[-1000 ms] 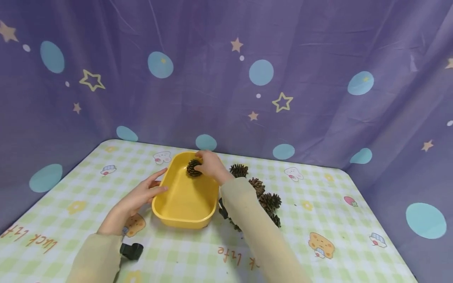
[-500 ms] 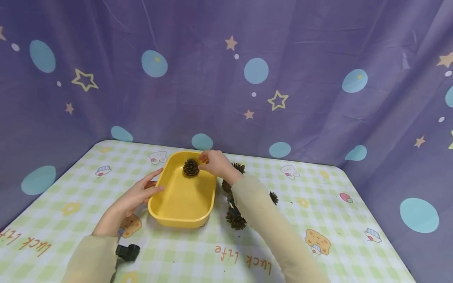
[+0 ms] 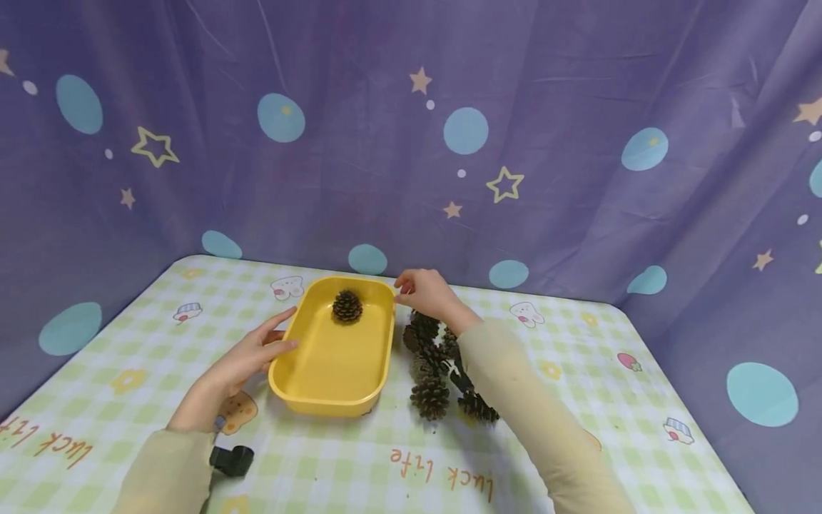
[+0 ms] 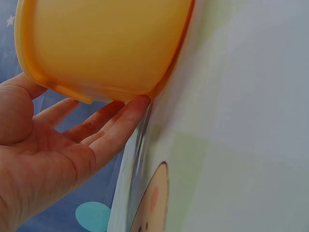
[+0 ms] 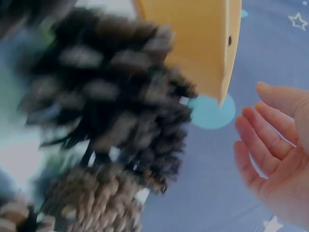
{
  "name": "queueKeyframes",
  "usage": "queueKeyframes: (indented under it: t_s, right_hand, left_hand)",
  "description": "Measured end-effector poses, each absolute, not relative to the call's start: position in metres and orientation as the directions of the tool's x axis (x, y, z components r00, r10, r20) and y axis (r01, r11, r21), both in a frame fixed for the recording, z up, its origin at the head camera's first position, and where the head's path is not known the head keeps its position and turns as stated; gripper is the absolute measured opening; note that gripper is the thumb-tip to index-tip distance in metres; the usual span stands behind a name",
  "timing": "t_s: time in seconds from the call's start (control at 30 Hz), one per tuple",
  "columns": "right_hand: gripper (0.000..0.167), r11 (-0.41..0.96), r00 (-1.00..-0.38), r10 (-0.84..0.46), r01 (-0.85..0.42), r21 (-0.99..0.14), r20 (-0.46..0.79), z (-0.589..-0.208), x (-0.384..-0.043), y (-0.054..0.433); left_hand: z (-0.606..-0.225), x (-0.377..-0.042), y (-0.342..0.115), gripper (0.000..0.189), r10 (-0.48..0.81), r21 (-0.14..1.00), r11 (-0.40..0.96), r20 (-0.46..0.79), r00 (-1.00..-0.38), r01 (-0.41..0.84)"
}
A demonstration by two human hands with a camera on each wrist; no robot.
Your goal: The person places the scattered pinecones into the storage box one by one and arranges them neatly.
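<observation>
as you look across from the left, your left sleeve point(image 3: 168, 464) comes first, with a black device point(image 3: 232, 460) at that wrist. your left hand point(image 3: 247, 357) holds the left side of a yellow tub point(image 3: 334, 357), thumb over the rim and fingers fairly straight along the outer wall. the tub sits on the counter point(image 3: 359, 464), whose green-and-white checked cloth point(image 3: 578, 392) carries small cartoons and orange lettering. inside the tub, toward the far end, one pinecone point(image 3: 347, 306) rests on the bottom, apart from both your hands. just beside the tub's far right corner is your right hand point(image 3: 427, 291), holding nothing; the right wrist view shows its thumb and fingers spaced apart and lightly bent. from the head view you cannot tell whether its fingertips touch the rim. to the right of the tub, a cluster of pinecones point(image 3: 430, 397) lies on the cloth, nearer to you than that hand and partly hidden by your right sleeve point(image 3: 546, 421); up close, one of them is blurred in the right wrist view. behind it all hangs a purple curtain point(image 3: 385, 164) with blue ovals and stars.
</observation>
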State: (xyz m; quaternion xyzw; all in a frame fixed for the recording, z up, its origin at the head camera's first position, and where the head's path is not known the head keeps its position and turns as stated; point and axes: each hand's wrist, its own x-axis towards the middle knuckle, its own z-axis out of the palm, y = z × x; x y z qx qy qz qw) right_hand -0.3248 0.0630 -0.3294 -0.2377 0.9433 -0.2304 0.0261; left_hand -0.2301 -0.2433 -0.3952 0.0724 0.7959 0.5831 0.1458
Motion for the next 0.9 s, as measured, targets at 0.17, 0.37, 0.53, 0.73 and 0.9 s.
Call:
queueKeyframes:
  t_s: [0.17, 0.37, 0.53, 0.73, 0.9]
  right_hand:
    - [0.029, 0.813, -0.900, -0.429, -0.422, -0.402, 0.076, -0.332, -0.328, 0.077]
    - [0.032, 0.833, -0.913, -0.404, -0.392, -0.391, 0.056, -0.340, -0.334, 0.087]
    - [0.037, 0.835, -0.914, -0.406, -0.378, -0.400, 0.018, -0.348, -0.338, 0.091]
    - [0.039, 0.843, -0.920, -0.393, -0.359, -0.401, -0.003, -0.354, -0.343, 0.092]
    - [0.042, 0.850, -0.919, -0.393, -0.351, -0.393, -0.029, -0.359, -0.347, 0.090]
  left_hand:
    - [-0.396, -0.230, -0.244, 0.071, 0.292, 0.953, 0.301, -0.139, -0.946, -0.047]
    - [-0.397, -0.230, -0.245, 0.071, 0.300, 0.955, 0.293, -0.124, -0.946, -0.032]
    - [-0.396, -0.230, -0.243, 0.071, 0.296, 0.955, 0.295, -0.130, -0.946, -0.039]
    - [-0.395, -0.231, -0.241, 0.072, 0.275, 0.950, 0.304, -0.154, -0.949, -0.066]
    - [-0.395, -0.230, -0.242, 0.072, 0.271, 0.950, 0.304, -0.152, -0.950, -0.065]
